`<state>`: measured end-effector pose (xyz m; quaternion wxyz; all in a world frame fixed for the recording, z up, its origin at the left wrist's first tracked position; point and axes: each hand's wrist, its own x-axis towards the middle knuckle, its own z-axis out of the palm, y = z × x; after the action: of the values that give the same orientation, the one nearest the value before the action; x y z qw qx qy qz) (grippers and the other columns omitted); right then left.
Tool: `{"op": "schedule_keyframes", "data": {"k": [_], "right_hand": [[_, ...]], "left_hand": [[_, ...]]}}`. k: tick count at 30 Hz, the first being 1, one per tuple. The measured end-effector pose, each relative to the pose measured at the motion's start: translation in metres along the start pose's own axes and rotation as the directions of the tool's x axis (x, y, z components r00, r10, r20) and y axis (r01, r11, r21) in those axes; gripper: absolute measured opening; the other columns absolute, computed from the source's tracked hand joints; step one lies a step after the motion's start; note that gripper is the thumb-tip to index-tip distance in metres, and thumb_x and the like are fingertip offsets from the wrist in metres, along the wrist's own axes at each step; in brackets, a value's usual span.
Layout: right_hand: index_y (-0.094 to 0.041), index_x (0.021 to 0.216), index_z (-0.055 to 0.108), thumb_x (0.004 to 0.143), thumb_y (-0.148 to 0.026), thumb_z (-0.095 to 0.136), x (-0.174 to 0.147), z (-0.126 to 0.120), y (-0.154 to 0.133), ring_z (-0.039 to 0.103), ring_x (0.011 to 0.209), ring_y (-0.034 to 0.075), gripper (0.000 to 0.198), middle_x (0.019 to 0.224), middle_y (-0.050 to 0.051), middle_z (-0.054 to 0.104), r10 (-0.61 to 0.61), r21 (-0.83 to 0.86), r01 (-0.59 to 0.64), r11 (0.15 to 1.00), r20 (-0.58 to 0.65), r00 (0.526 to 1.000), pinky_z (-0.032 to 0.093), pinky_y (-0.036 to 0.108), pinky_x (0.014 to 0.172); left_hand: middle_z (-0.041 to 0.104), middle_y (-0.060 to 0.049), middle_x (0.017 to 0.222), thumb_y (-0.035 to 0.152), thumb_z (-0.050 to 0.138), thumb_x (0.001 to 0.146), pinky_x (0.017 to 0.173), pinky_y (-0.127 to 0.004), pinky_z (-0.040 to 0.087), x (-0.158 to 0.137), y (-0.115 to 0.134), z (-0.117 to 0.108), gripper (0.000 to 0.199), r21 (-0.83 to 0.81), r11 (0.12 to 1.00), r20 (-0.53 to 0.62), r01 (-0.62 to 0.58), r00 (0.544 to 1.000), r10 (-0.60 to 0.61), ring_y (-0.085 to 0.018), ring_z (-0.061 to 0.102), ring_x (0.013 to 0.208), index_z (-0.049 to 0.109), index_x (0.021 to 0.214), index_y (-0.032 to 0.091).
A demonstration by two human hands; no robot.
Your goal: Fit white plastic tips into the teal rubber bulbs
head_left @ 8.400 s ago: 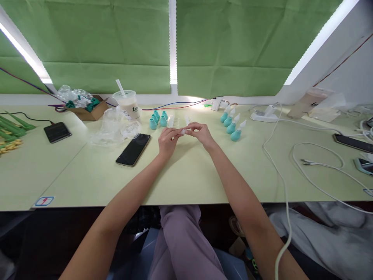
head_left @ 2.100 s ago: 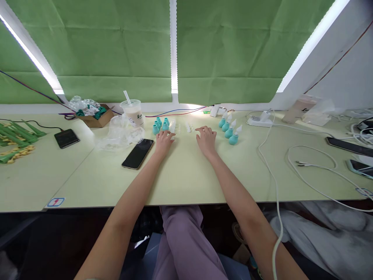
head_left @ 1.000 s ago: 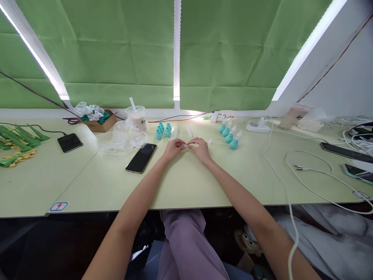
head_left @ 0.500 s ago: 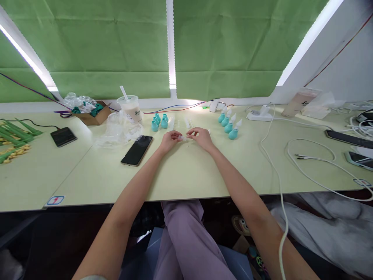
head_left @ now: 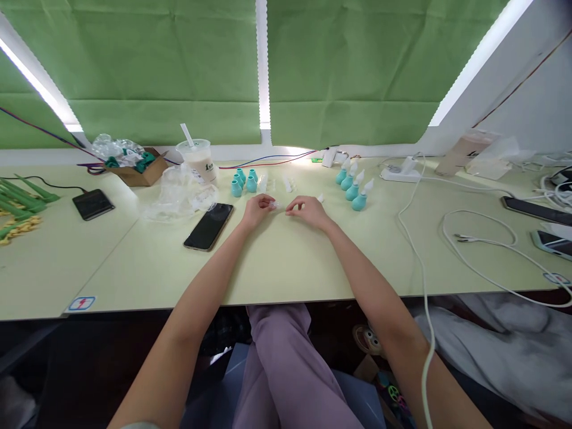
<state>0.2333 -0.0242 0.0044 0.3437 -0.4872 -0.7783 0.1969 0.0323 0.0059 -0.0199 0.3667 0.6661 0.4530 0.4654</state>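
My left hand (head_left: 258,211) pinches a small clear plastic piece (head_left: 274,205) just above the table. A short gap to the right, my right hand (head_left: 309,212) has its thumb and index fingertips close together; anything between them is too small to make out. Beyond my left hand several open-necked turquoise bulbs (head_left: 236,187) stand together, with clear plastic strips (head_left: 263,183) beside them. Another pale strip (head_left: 289,184) lies behind the gap between my hands. Past my right hand stands a row of turquoise bulbs with white pointed tips (head_left: 359,201). A small white tip (head_left: 320,198) lies close behind my right hand.
A black phone (head_left: 208,227) lies left of my left forearm. Behind it are a crumpled clear bag (head_left: 172,193), a drink cup with a straw (head_left: 200,162) and a cardboard box (head_left: 140,173). A white cable (head_left: 413,244) hangs over the table edge at right, near a power strip (head_left: 401,173).
My fingertips have drawn slightly apart, and the clear piece has moved a little left with my left hand. The whole view has shifted slightly.
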Motion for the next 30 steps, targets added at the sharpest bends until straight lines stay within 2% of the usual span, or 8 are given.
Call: {"op": "schedule_keyframes", "data": {"k": [3,6,10,19,24,30], "right_hand": [[-0.025,0.078,0.074,0.077,-0.036,0.067,0.003,0.002,-0.003,0.056,0.075,0.015,0.014,0.086,0.001,0.069,-0.072,0.046,0.081,0.996,-0.172,0.982,0.041,0.028,0.072],[-0.027,0.08,0.074,0.08,-0.037,0.065,0.004,0.009,-0.006,0.057,0.078,0.016,0.014,0.087,0.001,0.069,-0.1,-0.009,0.1,0.995,-0.235,0.967,0.038,0.031,0.078],[-0.029,0.082,0.074,0.084,-0.035,0.061,0.002,0.017,-0.007,0.057,0.081,0.017,0.015,0.088,0.001,0.069,-0.103,-0.079,0.088,0.993,-0.22,0.97,0.035,0.034,0.083],[-0.029,0.081,0.075,0.083,-0.033,0.062,0.004,0.017,-0.004,0.058,0.086,0.019,0.013,0.087,0.0,0.069,-0.092,-0.069,0.077,0.995,-0.238,0.967,0.035,0.034,0.085],[-0.029,0.084,0.075,0.083,-0.033,0.062,0.003,0.014,-0.005,0.06,0.087,0.019,0.014,0.087,0.001,0.07,-0.133,-0.046,0.125,0.991,-0.25,0.959,0.038,0.033,0.085],[-0.027,0.088,0.075,0.085,-0.036,0.058,0.003,0.016,-0.005,0.063,0.089,0.019,0.018,0.092,0.001,0.072,-0.124,-0.009,0.125,0.992,-0.218,0.968,0.039,0.032,0.087]], "left_hand": [[0.069,-0.008,0.088,0.03,0.072,0.063,0.077,-0.034,0.051,-0.002,0.005,0.002,0.028,0.002,1.0,0.048,0.017,0.999,-0.017,-0.019,0.066,0.079,0.065,0.086,0.015],[0.069,-0.008,0.086,0.033,0.073,0.062,0.076,-0.034,0.051,-0.006,0.012,0.005,0.031,-0.023,0.999,0.093,0.025,0.995,-0.023,-0.02,0.066,0.078,0.065,0.085,0.015],[0.07,-0.008,0.086,0.035,0.073,0.063,0.076,-0.034,0.051,-0.01,0.02,0.008,0.031,-0.046,0.999,0.118,0.004,0.993,0.002,-0.02,0.065,0.079,0.065,0.085,0.015],[0.069,-0.008,0.087,0.033,0.075,0.062,0.078,-0.035,0.051,-0.011,0.022,0.009,0.031,-0.07,0.998,0.12,0.0,0.993,0.008,-0.021,0.065,0.081,0.065,0.084,0.014],[0.069,-0.009,0.095,0.035,0.073,0.067,0.084,-0.035,0.05,-0.011,0.018,0.009,0.034,-0.188,0.982,0.156,-0.02,0.987,0.05,-0.02,0.065,0.089,0.064,0.093,0.015],[0.069,-0.009,0.099,0.036,0.072,0.069,0.085,-0.036,0.049,-0.011,0.015,0.013,0.037,-0.229,0.973,0.15,-0.023,0.987,0.059,-0.02,0.066,0.087,0.064,0.099,0.015]]}}
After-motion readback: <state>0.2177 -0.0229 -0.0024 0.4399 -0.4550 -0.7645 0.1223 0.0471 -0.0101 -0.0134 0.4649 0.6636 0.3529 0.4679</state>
